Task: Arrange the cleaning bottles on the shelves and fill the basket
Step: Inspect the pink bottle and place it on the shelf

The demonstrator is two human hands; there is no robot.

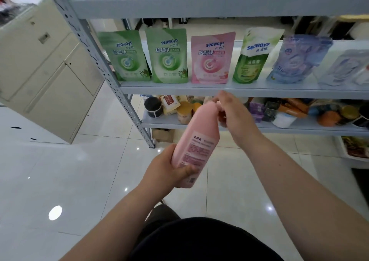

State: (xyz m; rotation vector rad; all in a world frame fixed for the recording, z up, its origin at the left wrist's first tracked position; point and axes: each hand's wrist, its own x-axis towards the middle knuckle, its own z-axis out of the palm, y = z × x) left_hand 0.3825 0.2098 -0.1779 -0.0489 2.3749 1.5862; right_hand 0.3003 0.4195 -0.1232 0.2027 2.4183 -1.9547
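I hold a tall pink bottle (196,141) tilted in front of the grey metal shelf unit (199,88), its label side facing me. My left hand (167,171) grips the bottle's base. My right hand (231,111) is closed around the bottle's top, hiding the cap. On the middle shelf stands a row of refill pouches: two green pouches (127,56) (169,56), a pink pouch (210,58), a green-and-white pouch (253,55) and a blue pouch (295,59). No basket is visible.
The lower shelf (299,128) carries several jars, boxes and cans. The top shelf (199,7) holds containers cut off by the frame. A beige cabinet (44,71) stands at the left. A white crate (351,151) sits at the right on the glossy tiled floor (69,171).
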